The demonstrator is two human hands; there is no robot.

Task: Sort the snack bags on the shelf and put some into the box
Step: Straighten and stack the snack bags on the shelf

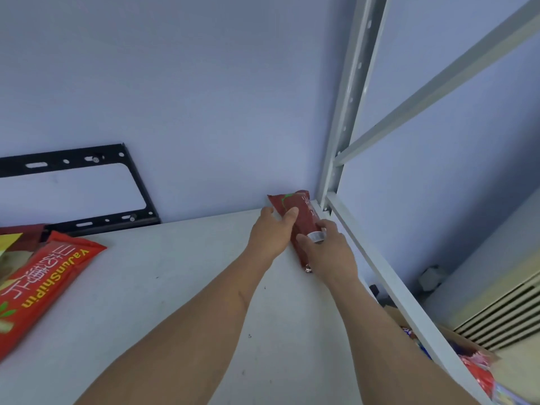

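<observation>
The left hand curls around the far end of a dark red snack bag, thumb on its top face and fingers along its left edge. The right hand grips the bag's near end, fingers wrapped over a white label patch there. The bag lies lengthwise on the white shelf board, in its far right corner, with its far end against the pale blue wall and its right side just beside the grey metal upright of the shelf frame.

At the left edge of the board, well apart from the hands, lies a bright red snack bag with yellow lettering, overlapping other packets that are only partly in view. Behind it, a black metal bracket is fixed to the wall.

Below the shelf rail on the right, a cardboard box holds red and blue packets. A beige louvred unit stands farther right.
</observation>
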